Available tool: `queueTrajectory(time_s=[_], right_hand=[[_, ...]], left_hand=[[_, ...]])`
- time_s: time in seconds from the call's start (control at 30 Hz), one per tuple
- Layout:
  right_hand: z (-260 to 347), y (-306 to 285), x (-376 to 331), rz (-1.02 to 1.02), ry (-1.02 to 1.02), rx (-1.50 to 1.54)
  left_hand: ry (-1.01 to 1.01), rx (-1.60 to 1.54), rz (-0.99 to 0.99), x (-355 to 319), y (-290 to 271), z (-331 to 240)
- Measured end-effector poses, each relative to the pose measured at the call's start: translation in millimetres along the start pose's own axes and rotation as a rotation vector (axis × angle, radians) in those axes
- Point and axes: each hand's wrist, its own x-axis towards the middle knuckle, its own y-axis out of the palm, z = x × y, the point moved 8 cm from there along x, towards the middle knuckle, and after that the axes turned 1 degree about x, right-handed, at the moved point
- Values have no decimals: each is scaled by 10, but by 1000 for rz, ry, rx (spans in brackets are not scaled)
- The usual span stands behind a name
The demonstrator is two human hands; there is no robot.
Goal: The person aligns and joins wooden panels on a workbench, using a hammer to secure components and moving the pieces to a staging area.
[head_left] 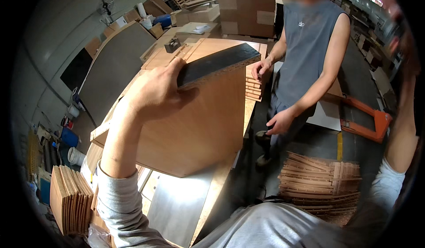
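Note:
My left hand (159,86) is closed round the upper left corner of a wooden panel (199,119). The panel stands tilted on edge, its pale brown face toward me and a dark strip along its top. Beneath its lower edge, a smooth grey panel (179,208) lies on the worktable (212,190). My right arm is raised at the far right, away from the panel. The right hand (396,15) is smeared and darkened near the picture's rim, so its fingers cannot be made out.
A co-worker (312,48) in a grey sleeveless top stands across the table, hands low. A stack of thin wooden strips (321,186) lies to the right, near an orange pallet jack (365,119). Stacked boards (71,199) stand at lower left. A small dark block (172,45) sits farther back.

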Motion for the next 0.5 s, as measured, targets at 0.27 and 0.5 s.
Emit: queueTrajectory(time_s=[0.27, 0.5], right_hand=[[1192, 500, 315, 338, 135, -42], [518, 376, -119, 258, 536, -90]], left_hand=[[-78, -35, -11, -191, -102, 107], [97, -8, -74, 31, -128, -85]])
